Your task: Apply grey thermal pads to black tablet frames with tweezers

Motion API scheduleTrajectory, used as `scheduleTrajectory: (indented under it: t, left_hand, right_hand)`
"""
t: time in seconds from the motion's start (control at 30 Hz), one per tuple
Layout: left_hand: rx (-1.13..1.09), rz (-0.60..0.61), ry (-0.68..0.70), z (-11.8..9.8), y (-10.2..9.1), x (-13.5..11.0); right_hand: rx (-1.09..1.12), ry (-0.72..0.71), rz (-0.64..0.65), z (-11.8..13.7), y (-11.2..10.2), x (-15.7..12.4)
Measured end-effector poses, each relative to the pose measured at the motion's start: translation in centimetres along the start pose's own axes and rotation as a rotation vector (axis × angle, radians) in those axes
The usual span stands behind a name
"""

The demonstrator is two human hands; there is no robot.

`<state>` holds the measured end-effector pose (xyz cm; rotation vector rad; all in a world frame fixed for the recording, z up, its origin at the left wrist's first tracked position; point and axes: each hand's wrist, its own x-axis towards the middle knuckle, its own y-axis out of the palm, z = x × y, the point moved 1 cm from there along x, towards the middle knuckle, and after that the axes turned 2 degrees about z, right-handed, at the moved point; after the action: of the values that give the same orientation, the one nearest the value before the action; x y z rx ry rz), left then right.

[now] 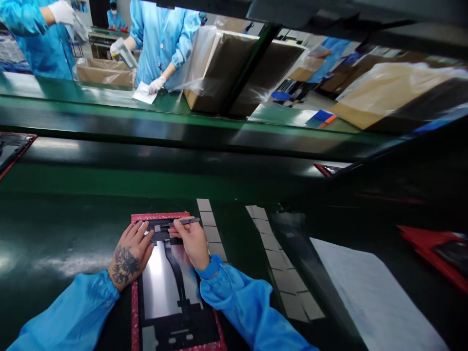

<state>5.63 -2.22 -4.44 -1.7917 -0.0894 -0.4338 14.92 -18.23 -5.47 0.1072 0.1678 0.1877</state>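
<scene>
A flat electronic panel (159, 287), seemingly a display module, has a silver back, black parts and a dark ribbon cable down its middle. It lies in a red, bubble-textured tray (134, 317). My left hand (129, 253) rests on the panel's upper left edge, fingers stretched out and holding nothing. Dark tweezers (190, 221) are pinched in my right hand (193, 243). Their tip points left, at the black strip across the panel's top, close to a small pale connector-like piece (158, 227). My right fingers cover part of that strip.
Right of the tray lie strips of pale rectangular pieces (210, 233), (276, 258) and a white sheet (373, 292). More red trays (435, 248), (18, 146) sit at the sides. Beyond a raised ledge (109, 117), gloved co-workers (164, 44) stand near cardboard boxes (223, 68). A dark beam hangs overhead.
</scene>
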Motion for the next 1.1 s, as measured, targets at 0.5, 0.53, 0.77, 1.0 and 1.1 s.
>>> scheduleTrajectory:
  t: [0.5, 0.53, 0.77, 1.0, 1.1]
  left_hand:
    - [0.012, -0.010, 0.002, -0.1, 0.1, 0.1]
    - [0.005, -0.002, -0.006, -0.1, 0.1, 0.2]
    - [-0.021, 0.036, -0.023, -0.1, -0.1, 0.5]
    - [0.051, 0.105, -0.048, 0.2, -0.2, 0.6]
    - [0.027, 0.157, -0.085, -0.1, -0.3, 1.4]
  right_hand:
    - [-0.048, -0.016, -0.009, 0.1, 0.2, -0.1]
    - [-0.055, -0.020, -0.009, 0.0, 0.2, -0.1]
    - [0.062, 0.011, -0.072, 1.1, -0.1, 0.5]
    - [-0.083, 0.056, 0.061, 4.0, -5.0, -5.0]
    - [-0.202, 0.153, 0.138, 2.8, -7.0, -9.1]
